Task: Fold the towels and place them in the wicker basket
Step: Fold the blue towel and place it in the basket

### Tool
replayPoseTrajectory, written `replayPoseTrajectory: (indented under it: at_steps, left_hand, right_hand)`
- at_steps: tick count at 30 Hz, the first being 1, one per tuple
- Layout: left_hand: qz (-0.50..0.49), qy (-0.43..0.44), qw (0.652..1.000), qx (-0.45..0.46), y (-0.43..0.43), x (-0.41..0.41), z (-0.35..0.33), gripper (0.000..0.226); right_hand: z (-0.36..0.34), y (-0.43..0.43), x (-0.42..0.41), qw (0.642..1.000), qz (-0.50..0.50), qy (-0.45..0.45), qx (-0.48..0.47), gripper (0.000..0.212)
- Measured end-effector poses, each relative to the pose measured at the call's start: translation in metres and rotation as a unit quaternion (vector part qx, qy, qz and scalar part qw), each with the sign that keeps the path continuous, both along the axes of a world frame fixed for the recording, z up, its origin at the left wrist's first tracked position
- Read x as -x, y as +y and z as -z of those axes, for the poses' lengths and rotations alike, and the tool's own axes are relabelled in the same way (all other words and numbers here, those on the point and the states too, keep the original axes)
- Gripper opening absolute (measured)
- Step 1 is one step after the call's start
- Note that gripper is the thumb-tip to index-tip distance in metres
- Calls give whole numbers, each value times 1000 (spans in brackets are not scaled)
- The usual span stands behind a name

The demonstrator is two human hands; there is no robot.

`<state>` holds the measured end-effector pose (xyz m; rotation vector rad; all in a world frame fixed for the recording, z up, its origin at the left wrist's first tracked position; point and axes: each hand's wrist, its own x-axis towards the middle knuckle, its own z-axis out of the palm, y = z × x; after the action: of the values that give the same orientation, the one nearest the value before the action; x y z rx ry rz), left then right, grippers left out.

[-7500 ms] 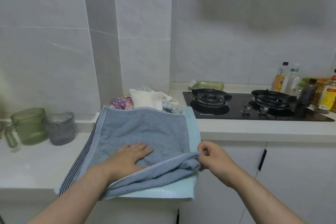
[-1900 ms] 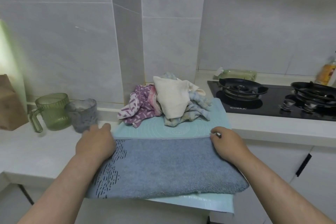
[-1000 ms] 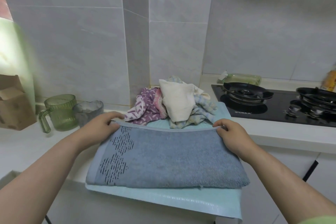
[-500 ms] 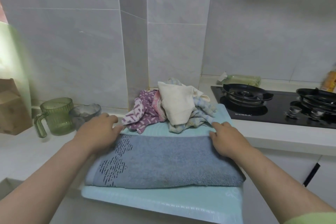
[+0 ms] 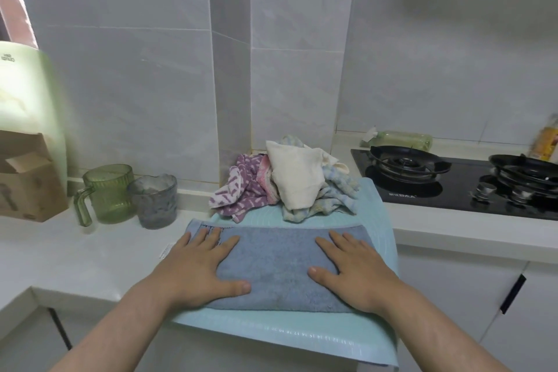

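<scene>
Head view. Left hand (image 5: 196, 266) and right hand (image 5: 356, 272): both flat, fingers straight and spread, palms pressing down, gripping nothing. Beneath them is the folded blue-grey terry towel (image 5: 271, 260), a thick, soft rectangle. Its long axis runs left to right with one hand on each end, so neither is nearer.

The towel lies on a smooth mint-green silicone mat (image 5: 271, 332) overhanging the white worktop (image 5: 75, 251). Just beyond the hands sits a crumpled heap of unfolded cloths (image 5: 290, 181): purple-patterned, cream, pale blue. Wicker basket not in view. The next fold probably goes end to end.
</scene>
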<state>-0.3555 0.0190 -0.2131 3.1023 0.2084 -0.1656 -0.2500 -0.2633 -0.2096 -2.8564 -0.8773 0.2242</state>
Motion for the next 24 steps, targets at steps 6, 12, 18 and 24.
replayPoseTrajectory:
  at_steps: [6,12,18,24]
  left_hand:
    - [1,-4,1000,11,-5,4,-5,123]
    - [37,-77,993,79,-27,5,-16,100]
    - [40,-76,993,79,-45,-7,-14,51]
    - [56,-78,993,74,-86,-35,-19,47]
  right_hand:
    - [-3,-7,-3,991,75,-19,-108,57]
    - [-23,-34,-8,927,285,110,-215,25]
    - [-36,-39,-17,836,296,257,-384,10]
    - [-74,-48,-20,760,283,275,-517,16]
